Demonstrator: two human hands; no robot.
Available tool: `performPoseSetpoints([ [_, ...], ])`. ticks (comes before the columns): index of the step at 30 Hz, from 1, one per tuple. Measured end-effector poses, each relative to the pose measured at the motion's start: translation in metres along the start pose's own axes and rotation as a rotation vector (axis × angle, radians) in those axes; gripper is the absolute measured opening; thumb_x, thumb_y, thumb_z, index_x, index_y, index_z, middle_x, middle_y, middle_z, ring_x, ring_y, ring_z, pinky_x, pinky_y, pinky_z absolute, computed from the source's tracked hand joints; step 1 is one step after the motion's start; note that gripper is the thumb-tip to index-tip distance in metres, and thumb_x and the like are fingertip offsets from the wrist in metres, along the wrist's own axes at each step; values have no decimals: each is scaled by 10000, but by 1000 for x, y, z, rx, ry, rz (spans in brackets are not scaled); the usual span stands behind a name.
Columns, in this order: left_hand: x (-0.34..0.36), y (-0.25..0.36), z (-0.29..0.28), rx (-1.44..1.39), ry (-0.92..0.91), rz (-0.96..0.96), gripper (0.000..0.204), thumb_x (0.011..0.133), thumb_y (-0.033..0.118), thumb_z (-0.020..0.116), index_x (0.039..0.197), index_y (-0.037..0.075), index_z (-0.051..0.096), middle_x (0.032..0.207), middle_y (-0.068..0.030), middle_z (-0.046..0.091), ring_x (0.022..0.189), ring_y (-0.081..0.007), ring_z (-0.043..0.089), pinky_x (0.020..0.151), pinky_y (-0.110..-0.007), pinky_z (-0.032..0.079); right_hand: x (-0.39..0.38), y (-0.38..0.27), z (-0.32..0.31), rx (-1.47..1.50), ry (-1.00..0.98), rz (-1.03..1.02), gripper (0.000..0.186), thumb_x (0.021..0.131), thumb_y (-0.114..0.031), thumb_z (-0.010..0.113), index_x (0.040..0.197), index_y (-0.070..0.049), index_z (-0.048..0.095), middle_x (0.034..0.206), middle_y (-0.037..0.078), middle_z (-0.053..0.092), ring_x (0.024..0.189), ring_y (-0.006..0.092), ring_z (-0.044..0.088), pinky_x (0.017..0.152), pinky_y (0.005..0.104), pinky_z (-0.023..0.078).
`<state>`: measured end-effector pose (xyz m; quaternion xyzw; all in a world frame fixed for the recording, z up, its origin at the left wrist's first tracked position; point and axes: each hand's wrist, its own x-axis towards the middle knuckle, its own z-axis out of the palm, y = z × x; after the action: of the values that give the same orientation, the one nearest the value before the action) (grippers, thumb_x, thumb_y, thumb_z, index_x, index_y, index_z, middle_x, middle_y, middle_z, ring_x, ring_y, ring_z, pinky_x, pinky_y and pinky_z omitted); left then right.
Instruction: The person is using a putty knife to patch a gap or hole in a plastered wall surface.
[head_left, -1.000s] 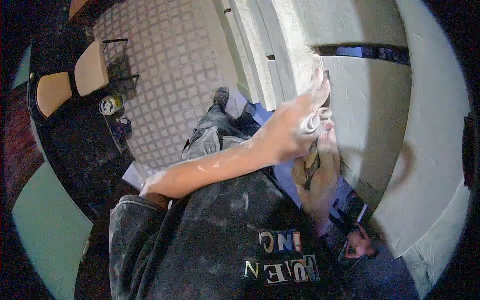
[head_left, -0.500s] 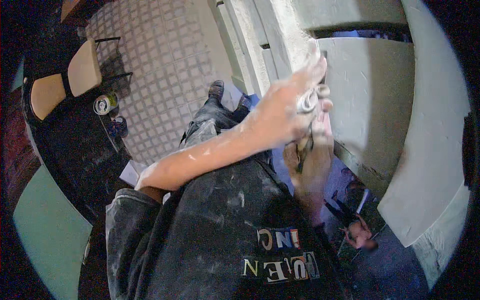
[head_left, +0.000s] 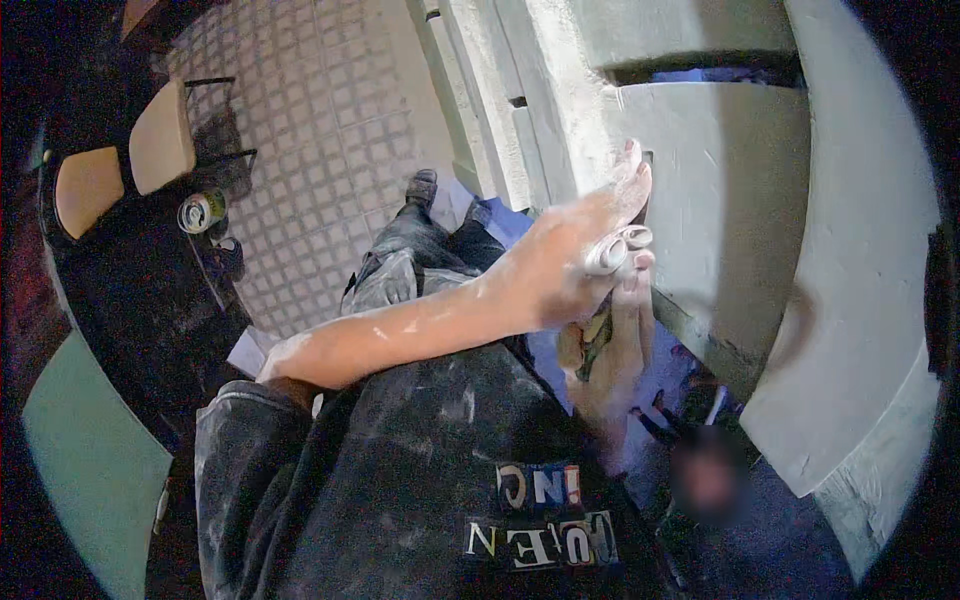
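Beside the pale plastered panel (head_left: 735, 200), both hands have been drawn back slightly from the dark slot (head_left: 725, 76) over the last half second; a stretch of its edge nearer the body is now covered, while the stretch by the slot is exposed. The left hand (head_left: 572, 248) is held with fingers straight and close together, and a curled whitish sheet (head_left: 603, 256) is kept pinned under it. The sheet is touched from below by fingertips of the right hand (head_left: 617, 348); how far that hand is closed, and whether the dark yellowish patch in its palm is a held object, cannot be told, since the view is blocked by the left hand. Around the work, a patterned tile floor (head_left: 300, 150), a blurred person (head_left: 708, 480), a tan chair (head_left: 160, 140) and a round container (head_left: 203, 212) are seen, all apart from the hands.
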<state>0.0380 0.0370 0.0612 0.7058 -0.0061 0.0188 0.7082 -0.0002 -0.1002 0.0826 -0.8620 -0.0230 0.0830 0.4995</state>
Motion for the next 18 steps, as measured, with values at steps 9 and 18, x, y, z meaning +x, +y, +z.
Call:
performPoseSetpoints([
  [9, 5, 8, -16, -106, 15, -101, 484, 917, 103, 683, 1364, 9, 523, 1216, -131, 608, 1016, -160, 634, 911, -294, 498, 4, -47, -23, 463, -24, 650, 422, 1040, -246, 507, 1394, -28, 435, 687, -14, 472, 478, 59, 397, 396, 211, 291],
  [18, 50, 36, -32, -594, 442, -274, 370, 1040, 312, 542, 953, -28, 659, 997, -112, 702, 834, -145, 685, 748, -271, 527, -35, -18, -144, 417, -481, 616, 544, 919, -223, 692, 1378, 13, 520, 831, 3, 602, 601, 87, 501, 531, 244, 397],
])
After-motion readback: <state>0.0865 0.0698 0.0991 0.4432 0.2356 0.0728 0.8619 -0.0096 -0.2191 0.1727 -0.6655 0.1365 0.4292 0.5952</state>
